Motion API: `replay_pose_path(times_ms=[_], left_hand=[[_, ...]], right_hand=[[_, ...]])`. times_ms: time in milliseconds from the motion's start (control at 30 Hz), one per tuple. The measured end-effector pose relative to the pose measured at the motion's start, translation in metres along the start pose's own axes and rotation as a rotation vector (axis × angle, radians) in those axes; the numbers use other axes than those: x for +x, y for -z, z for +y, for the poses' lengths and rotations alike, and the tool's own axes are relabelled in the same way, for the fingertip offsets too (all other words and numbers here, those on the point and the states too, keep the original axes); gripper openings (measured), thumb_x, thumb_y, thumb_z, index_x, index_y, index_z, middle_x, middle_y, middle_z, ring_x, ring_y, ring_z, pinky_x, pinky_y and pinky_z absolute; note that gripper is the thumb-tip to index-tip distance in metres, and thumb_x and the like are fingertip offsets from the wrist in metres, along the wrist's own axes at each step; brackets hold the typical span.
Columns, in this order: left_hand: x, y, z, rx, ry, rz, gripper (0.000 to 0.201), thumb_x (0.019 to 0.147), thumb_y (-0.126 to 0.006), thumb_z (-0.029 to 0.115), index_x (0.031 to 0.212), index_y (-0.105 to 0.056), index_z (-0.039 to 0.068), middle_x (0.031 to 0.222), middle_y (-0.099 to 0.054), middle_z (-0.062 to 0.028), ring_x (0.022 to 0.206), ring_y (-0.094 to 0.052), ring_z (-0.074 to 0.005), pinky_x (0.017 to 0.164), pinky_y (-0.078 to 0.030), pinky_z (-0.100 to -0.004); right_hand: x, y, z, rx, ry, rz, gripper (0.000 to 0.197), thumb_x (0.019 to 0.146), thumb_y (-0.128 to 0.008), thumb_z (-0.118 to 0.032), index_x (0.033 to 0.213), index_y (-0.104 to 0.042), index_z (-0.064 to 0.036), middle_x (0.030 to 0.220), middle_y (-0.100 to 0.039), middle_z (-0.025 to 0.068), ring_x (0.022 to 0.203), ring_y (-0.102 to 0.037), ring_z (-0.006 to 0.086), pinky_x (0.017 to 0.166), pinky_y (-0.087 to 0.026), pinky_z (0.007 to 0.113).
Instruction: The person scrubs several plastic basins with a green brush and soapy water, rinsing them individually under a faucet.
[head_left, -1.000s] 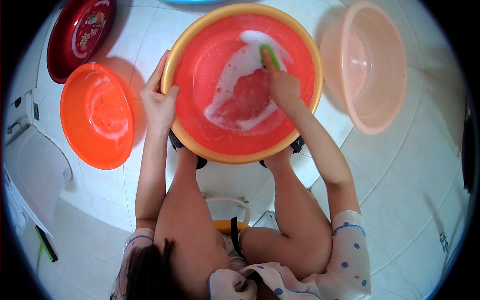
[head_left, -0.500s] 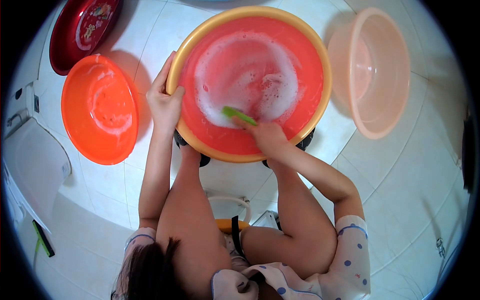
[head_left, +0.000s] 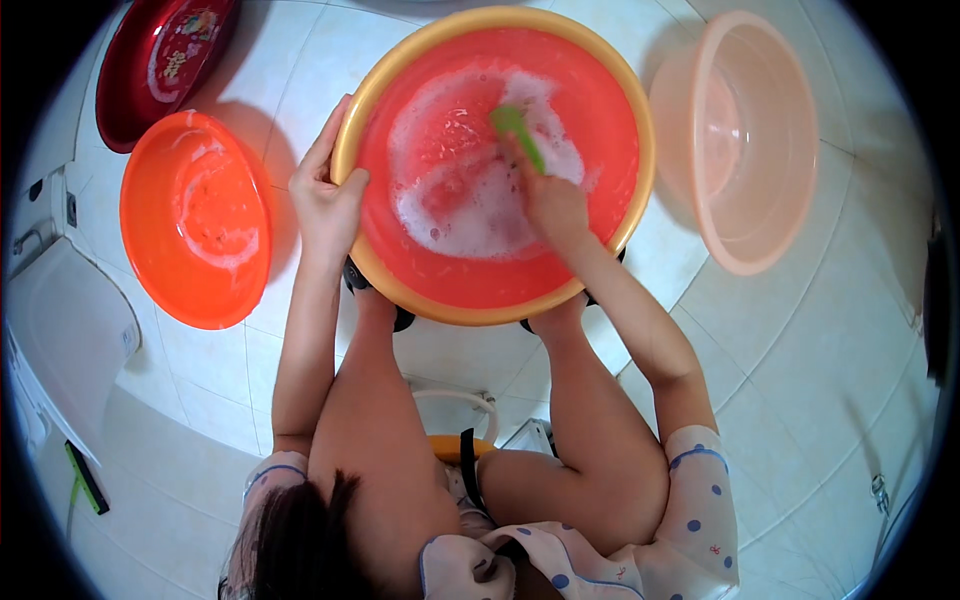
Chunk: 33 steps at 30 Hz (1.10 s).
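Note:
In front of my knees a big red basin [head_left: 610,235] with a yellow-gold rim is tilted toward me, its inside coated with white suds [head_left: 470,225]. My left hand [head_left: 330,200] grips the rim at the left, thumb on the inner side and fingers behind it. Inside the basin my right hand [head_left: 556,208] is closed round a green scrubbing brush [head_left: 518,132]. The brush is slightly blurred and lies against the foamy surface right of the middle. Its bristles are hidden beneath it.
An orange basin [head_left: 150,225] with foam traces stands at the left, and a dark red basin [head_left: 125,95] behind it. To the right is a pale pink basin [head_left: 755,235]. A white toilet [head_left: 70,330] and a green-and-black squeegee [head_left: 88,478] are at the left edge.
My right hand has swept the brush up and to the right, away from the lower middle of the basin. The foam has spread differently. My left hand keeps its hold on the rim.

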<state>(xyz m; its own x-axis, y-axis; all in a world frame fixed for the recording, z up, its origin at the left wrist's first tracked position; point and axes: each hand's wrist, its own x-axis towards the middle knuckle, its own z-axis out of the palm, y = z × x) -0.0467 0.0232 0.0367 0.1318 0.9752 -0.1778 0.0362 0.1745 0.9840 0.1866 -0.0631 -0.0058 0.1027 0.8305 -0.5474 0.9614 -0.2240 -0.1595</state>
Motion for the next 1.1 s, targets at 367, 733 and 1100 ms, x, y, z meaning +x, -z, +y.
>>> replay_pose_path(times_ms=[367,733,1100], left_hand=[[0.004,-0.003,0.01,0.033,0.007,-0.035,0.063,0.064,-0.04,-0.014,0.126,-0.043,-0.002,0.127,-0.047,-0.0113,0.114,-0.047,-0.017,0.094,-0.037,-0.0257],[0.007,-0.012,0.011,0.076,-0.085,-0.09,0.059,0.066,-0.041,-0.012,0.124,-0.047,0.002,0.119,-0.055,-0.0069,0.102,-0.052,-0.0092,0.084,-0.04,-0.0188],[0.002,-0.006,0.002,0.008,-0.056,-0.015,0.061,0.065,-0.042,-0.012,0.125,-0.046,0.001,0.12,-0.053,-0.0097,0.103,-0.052,-0.0108,0.083,-0.04,-0.0193]], right_hand=[[-0.069,-0.013,-0.018,-0.067,0.327,-0.229,0.063,0.08,-0.044,-0.008,0.136,-0.026,-0.0312,0.062,-0.058,0.0122,0.052,-0.059,0.0291,0.047,-0.048,0.038],[0.015,0.034,-0.039,-0.161,0.317,0.01,0.063,0.082,-0.044,-0.008,0.137,-0.022,-0.0275,0.074,-0.061,0.0146,0.059,-0.062,0.0272,0.046,-0.048,0.039],[-0.032,0.01,0.056,-0.342,-0.14,0.002,0.067,0.081,-0.044,-0.009,0.139,-0.014,-0.0219,0.071,-0.063,0.0111,0.059,-0.063,0.0257,0.05,-0.05,0.038]])
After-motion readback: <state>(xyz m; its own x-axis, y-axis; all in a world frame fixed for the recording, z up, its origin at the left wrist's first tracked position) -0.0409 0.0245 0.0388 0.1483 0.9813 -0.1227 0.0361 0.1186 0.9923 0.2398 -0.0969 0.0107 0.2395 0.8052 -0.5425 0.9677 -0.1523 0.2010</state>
